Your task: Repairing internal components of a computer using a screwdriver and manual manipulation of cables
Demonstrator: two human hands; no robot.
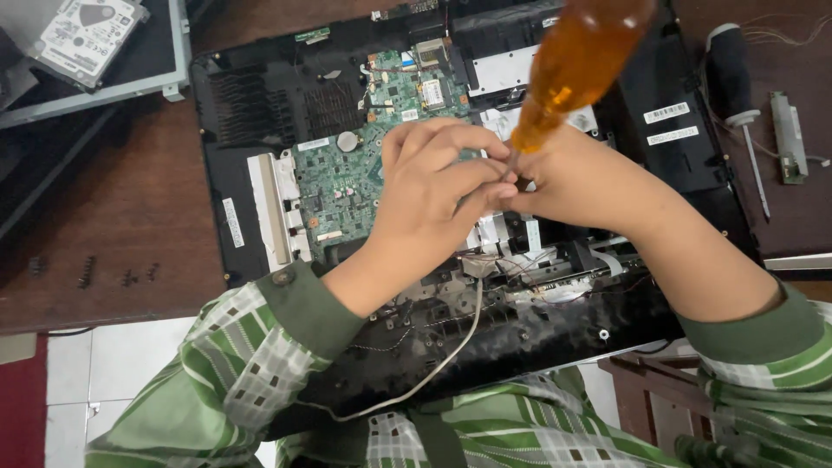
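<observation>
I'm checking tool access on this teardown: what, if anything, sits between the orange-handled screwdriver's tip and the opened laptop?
The tip itself is hidden. The left hand and right hand pinch round the shaft of the orange-handled screwdriver just above the opened laptop, so only fingers visibly crowd that spot.

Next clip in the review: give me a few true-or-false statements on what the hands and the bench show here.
1. The right hand holds an amber-handled screwdriver. True.
2. The left hand rests flat on the wooden table. False: it is over the opened laptop, fingers at the screwdriver tip.
3. A green circuit board is exposed. True.
4. The black-handled screwdriver is in a hand. False: it lies on the table, right of the laptop.
5. A hard drive lies at top left. True.
</observation>
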